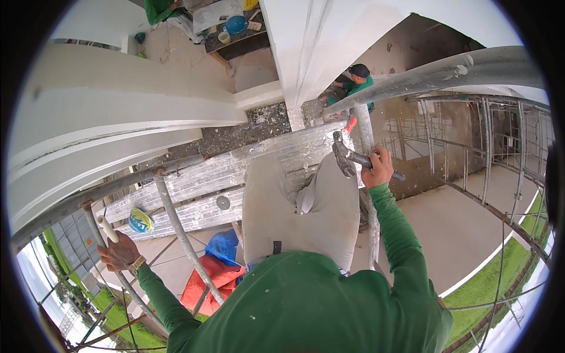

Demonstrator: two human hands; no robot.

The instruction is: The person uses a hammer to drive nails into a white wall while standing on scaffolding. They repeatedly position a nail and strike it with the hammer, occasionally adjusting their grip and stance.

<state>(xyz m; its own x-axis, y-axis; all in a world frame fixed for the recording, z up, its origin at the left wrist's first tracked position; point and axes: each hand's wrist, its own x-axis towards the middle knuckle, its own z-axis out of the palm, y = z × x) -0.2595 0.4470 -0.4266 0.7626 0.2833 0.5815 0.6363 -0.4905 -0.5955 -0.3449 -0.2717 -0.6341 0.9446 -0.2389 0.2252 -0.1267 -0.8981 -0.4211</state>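
Note:
At the right of the head view, my right hand (379, 169) is closed round the dark handle of a hammer (344, 154). The hammer's worn metal head points left, above the planks and close to my right knee. Out to the left, my left hand (119, 253), with a watch at the wrist, is wrapped round an off-white tube (106, 228). Only the tube's upper end shows above the fingers. That hand is right beside a slanting scaffold pipe (93, 222); whether it touches the pipe, I cannot tell.
Splattered metal planks (200, 170) lie under my legs, with a blue-yellow bundle (141, 220) on them. Scaffold rails (500, 67) run along both sides. A red tarp (209, 282) hangs below. Two co-workers in green are lower down, one (356, 82) near the white column (306, 53).

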